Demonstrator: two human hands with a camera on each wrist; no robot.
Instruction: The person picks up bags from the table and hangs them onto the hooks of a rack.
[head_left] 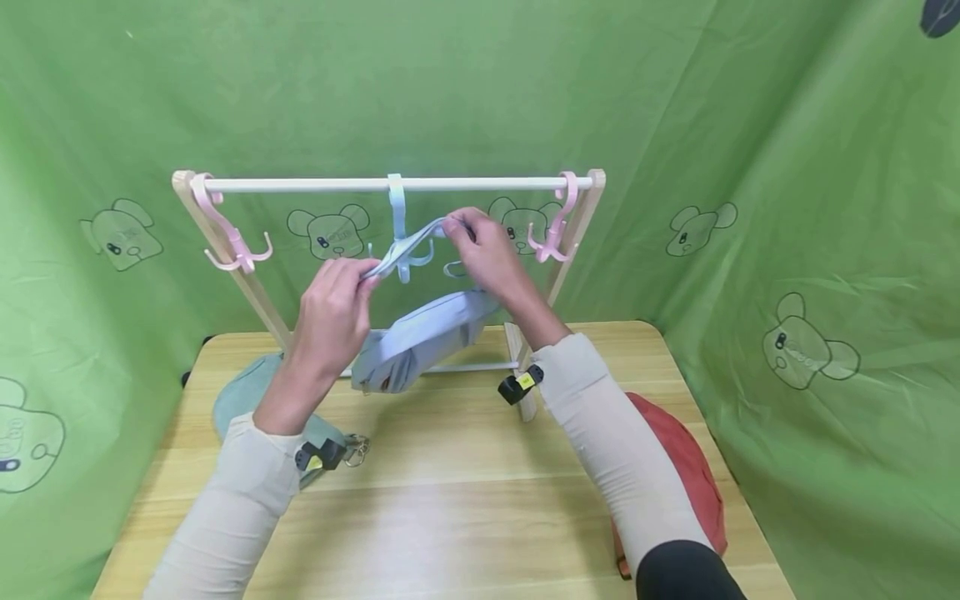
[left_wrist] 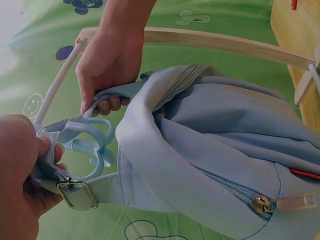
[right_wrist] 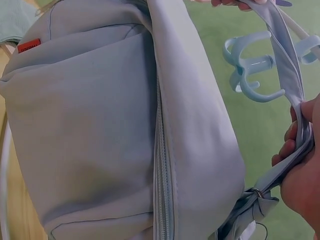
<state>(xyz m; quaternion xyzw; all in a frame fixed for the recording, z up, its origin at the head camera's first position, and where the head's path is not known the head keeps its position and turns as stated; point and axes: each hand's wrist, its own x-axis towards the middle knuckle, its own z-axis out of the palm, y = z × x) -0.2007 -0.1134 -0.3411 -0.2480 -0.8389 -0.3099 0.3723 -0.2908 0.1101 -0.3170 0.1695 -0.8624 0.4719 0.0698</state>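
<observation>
A light blue bag (head_left: 427, 333) hangs in the air from its strap (head_left: 408, 243), which both hands hold stretched. The left hand (head_left: 333, 312) grips the strap near a metal buckle (left_wrist: 79, 195), seen in the left wrist view. Higher and to the right, the right hand (head_left: 491, 258) pinches the strap's other stretch. Between the hands, the strap overlaps the prongs of a light blue hook (head_left: 399, 225) on the rack's bar. In the right wrist view, the blue hook's prongs (right_wrist: 255, 65) stand right beside the strap. The bag's zipper pull (left_wrist: 285, 203) dangles on its side.
The rack's white bar (head_left: 300, 185) also carries a pink hook (head_left: 232, 237) at the left end and another pink hook (head_left: 557, 229) at the right. A teal bag (head_left: 243, 392) lies on the left of the wooden table (head_left: 450, 517); a red bag (head_left: 678, 467) lies on the right.
</observation>
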